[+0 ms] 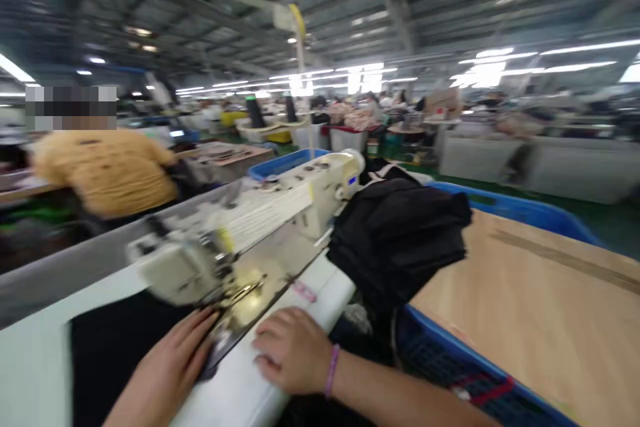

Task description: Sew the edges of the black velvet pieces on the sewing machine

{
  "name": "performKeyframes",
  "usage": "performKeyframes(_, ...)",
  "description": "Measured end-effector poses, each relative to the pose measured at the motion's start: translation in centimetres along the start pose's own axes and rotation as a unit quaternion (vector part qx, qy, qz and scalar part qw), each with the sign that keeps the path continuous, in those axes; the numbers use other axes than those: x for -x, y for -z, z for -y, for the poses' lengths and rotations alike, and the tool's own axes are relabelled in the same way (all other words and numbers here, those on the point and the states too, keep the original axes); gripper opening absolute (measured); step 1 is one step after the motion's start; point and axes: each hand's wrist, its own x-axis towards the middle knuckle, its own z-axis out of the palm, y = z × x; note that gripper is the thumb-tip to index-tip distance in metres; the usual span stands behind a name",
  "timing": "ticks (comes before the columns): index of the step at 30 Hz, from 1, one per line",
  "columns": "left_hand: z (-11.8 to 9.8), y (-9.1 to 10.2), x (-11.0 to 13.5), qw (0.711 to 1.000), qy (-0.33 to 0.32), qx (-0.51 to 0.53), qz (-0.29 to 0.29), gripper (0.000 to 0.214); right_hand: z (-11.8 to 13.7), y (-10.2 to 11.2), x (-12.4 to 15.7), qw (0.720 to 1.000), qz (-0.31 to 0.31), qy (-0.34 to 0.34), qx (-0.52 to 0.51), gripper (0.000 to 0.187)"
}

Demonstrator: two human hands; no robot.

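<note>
A white sewing machine (pixel 273 210) stands on a white table, its lamp lighting the metal plate by the needle. Black fabric (pixel 117 347) lies flat at the left, running under the machine's head. My left hand (pixel 173 360) rests on that fabric, fingers stretched out and close to the presser foot, whose contact with the cloth I cannot make out. On the white table edge, right of the needle plate, is my right hand (pixel 295 350). Its fingers are loosely bent and apart from the thumb, with nothing visible in them. A pink strip (pixel 304 291) sits just beyond it.
Right of the machine, a heap of black fabric (pixel 400 233) hangs by a wooden board (pixel 540 307) resting on a blue crate (pixel 450 353). Another blue basket (pixel 285 163) stands behind the machine. A person in a yellow shirt (pixel 105 170) sits at the left. Thread cones (pixel 254 112) stand beyond.
</note>
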Motion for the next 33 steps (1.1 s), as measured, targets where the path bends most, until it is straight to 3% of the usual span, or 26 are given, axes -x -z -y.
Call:
performKeyframes(2,-0.5,1.6,2.2,0.997,0.040,-0.021,0.063,0.040,0.3,-0.7,0.3,0.998,-0.027,-0.017,-0.062,0.018)
performKeyframes(5,-1.4,2.1,2.4,0.991,0.085,-0.010,0.105,0.037,0.2,-0.9,0.9,0.992,-0.044,-0.020,-0.114,0.022)
performKeyframes(11,-2.3,2.5,2.2,0.990,0.096,0.011,0.105,0.031,0.5,-0.7,1.3,0.991,-0.037,-0.010,-0.131,0.022)
performKeyframes(33,-1.7,1.8,2.1,0.984,0.126,-0.014,0.129,0.037,0.5,-0.6,1.3,0.990,-0.047,-0.001,-0.132,0.019)
